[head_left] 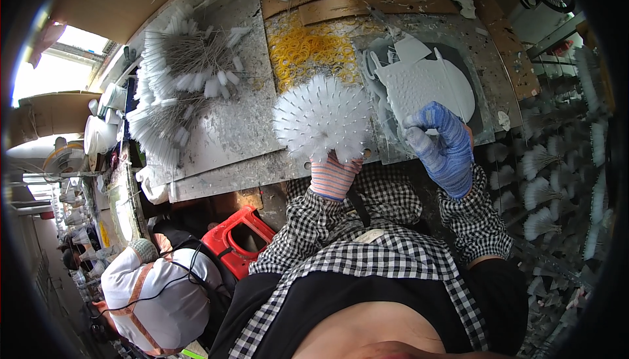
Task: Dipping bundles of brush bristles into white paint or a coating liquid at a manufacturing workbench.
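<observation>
My left hand (pixel 335 177), in a pink-and-grey striped glove, is closed round the underside of a bundle of white bristle brushes (pixel 322 115). The brushes fan out into a round dome dotted with small dark tips, above the table's front edge. My right hand (pixel 444 149), in a blue glove with whitish fingertips, is curved at the near edge of a spread of thick white paste (pixel 429 90). Its thumb and forefinger are bent toward each other with a small gap, and nothing shows between them. The paste lies on a dark round sheet.
Many yellow rings (pixel 308 47) lie at the table's middle. More wire-stemmed white brushes (pixel 177 64) are heaped at the left. White brushes (pixel 540 188) hang on racks at the right. A red plastic stool (pixel 239 241) and a person in white (pixel 160 293) are at lower left.
</observation>
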Tool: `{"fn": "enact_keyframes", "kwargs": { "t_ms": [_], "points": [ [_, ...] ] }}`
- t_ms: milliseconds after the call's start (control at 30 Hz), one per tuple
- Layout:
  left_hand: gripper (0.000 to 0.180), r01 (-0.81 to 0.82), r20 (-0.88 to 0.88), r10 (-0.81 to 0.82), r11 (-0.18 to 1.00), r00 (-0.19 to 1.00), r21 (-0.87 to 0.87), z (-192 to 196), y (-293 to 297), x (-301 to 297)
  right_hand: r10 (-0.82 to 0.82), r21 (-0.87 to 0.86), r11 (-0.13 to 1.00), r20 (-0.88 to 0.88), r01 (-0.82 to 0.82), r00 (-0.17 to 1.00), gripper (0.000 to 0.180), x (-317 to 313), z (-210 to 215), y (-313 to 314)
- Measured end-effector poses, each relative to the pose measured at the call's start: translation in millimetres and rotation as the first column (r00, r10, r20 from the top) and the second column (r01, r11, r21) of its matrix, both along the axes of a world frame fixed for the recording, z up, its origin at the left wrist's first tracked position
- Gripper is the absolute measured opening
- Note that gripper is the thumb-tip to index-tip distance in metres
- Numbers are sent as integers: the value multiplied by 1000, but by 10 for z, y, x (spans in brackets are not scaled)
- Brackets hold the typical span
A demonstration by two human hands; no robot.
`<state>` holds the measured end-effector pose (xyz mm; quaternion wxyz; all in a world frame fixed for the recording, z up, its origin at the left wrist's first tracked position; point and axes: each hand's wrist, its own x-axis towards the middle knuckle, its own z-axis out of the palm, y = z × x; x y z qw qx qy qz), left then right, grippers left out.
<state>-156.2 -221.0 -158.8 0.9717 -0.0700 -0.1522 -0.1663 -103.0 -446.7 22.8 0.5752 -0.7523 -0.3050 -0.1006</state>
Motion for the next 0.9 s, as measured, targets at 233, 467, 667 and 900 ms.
{"fn": "enact_keyframes", "kwargs": {
  "t_ms": [233,467,667,900],
  "points": [
    [44,-84,-414,172,971,894,223,-52,12,4,-22,-26,999,-46,21,999,14,-17,7,8],
    [50,-290,241,589,-12,772,957,309,-58,38,-38,-22,999,-82,36,996,12,9,-55,-35],
    [63,-318,-76,588,537,805,781,417,101,158,-51,-55,997,-34,49,998,13,71,-57,-71],
    [61,-53,-292,233,857,928,513,972,398,376,-46,14,999,-255,52,966,18,238,-23,-162]
  ]
}}
